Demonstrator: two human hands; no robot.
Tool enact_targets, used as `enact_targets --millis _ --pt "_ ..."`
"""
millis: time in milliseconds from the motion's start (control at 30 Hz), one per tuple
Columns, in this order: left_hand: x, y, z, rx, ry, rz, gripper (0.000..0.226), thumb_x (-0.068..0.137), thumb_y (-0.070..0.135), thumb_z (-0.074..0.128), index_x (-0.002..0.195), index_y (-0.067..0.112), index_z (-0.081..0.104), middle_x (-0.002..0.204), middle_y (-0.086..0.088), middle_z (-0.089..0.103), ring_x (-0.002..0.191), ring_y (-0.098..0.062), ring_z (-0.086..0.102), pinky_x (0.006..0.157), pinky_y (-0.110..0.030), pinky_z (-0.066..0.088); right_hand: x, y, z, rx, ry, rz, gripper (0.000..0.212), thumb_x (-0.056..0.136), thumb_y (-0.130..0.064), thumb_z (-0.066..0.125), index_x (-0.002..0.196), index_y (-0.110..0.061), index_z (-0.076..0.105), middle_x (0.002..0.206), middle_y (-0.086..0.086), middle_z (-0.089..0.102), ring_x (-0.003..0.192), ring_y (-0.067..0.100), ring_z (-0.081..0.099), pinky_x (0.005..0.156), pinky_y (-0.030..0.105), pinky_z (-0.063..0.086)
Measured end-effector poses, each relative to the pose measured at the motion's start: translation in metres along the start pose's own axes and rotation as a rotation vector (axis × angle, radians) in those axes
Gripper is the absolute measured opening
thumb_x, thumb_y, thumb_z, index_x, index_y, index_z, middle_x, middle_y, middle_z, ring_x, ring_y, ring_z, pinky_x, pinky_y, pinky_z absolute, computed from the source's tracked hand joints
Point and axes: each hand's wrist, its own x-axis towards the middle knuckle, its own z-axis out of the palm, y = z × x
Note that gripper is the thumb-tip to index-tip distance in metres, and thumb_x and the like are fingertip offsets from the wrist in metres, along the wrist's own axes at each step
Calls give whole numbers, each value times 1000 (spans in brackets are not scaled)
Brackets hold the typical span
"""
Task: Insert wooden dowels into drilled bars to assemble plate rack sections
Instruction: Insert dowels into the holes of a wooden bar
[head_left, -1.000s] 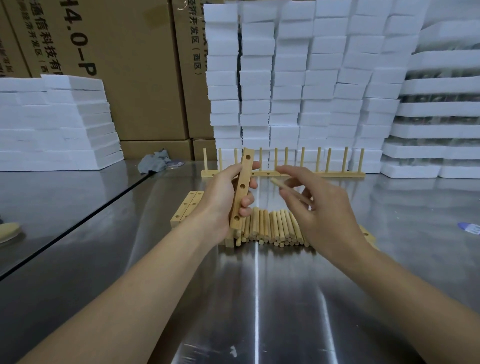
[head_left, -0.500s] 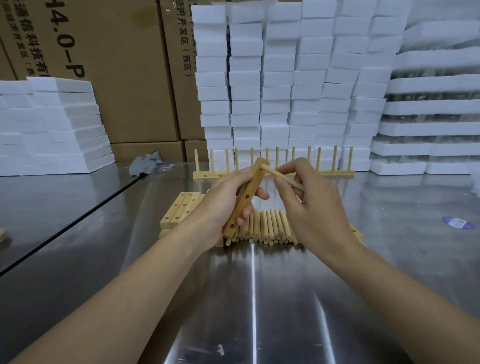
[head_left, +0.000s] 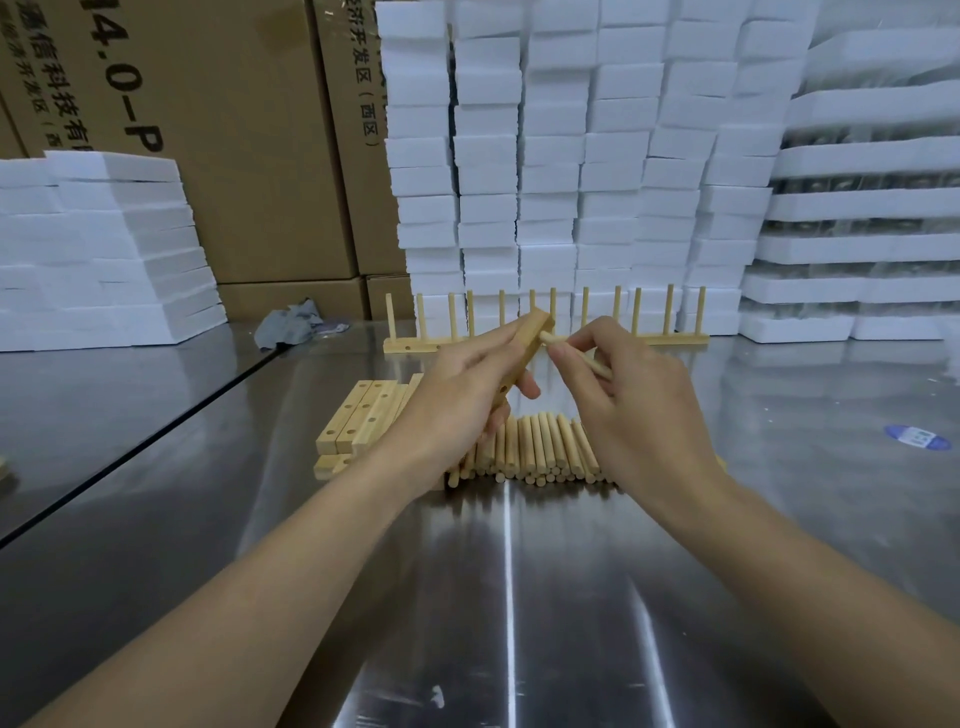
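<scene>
Two bare hands are working above the steel table (head_left: 509, 597): left hand (head_left: 457, 400) is gripping a tilted drilled pale wooden bar (head_left: 530, 345), right hand (head_left: 639, 405) is pinching a thin round wooden dowel (head_left: 558, 343) against its far end.

Bar (head_left: 530, 343) in my left hand (head_left: 457, 400) pale tan wood, dowel (head_left: 571, 349) same shade. Dowel pile (head_left: 540, 447) light yellow-tan. Table (head_left: 509, 597) shiny grey steel. Foam blocks (head_left: 571, 156) white, boxes (head_left: 208, 130) brown with black print, rag (head_left: 291, 325) grey.

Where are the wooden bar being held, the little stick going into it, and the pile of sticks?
drilled bar (head_left: 531, 343), head view, its upper face.
dowel (head_left: 548, 338), head view, its tip by the bar.
dowel pile (head_left: 540, 447), head view, middle of the row.
</scene>
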Motion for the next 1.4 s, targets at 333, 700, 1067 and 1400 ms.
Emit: enact_targets --millis 333,700,1067,1400 --pt "-1 -6 1 200 35 168 39 105 56 50 141 52 63 82 3 66 57 -12 43 54 -20 38 9 -8 -9 846 -290 667 38 107 -40 56 80 -14 65 48 -15 28 44 3 25 42 19 27" --pt "-1 -9 2 315 16 146 25 109 53 51 117 37 69 81 10 66 63 -6 58 58 -24 44 -1 -11 -2 355 -145 279 28 101 -54 54 91 -31 65 54 -16 58 43 5 45 47 23 36" --pt "-3 4 12 25 -58 10 47 110 49 52 67 29 50 64 4 35 49 -14 29 44 -24 26 -4 -9 6 269 -62 63 25 90 -47 60 113 -46 51 77 -8 60 58 8 55 55 34 51" --pt "4 4 -15 62 140 -101 41 110 52 50 83 22 43 62 11 36 50 -8 30 46 -23 29 -2 -2 2 222 -78 -15 4 100 -44 63 100 -40 61 82 -12 62 69 10 60 59 21 47"
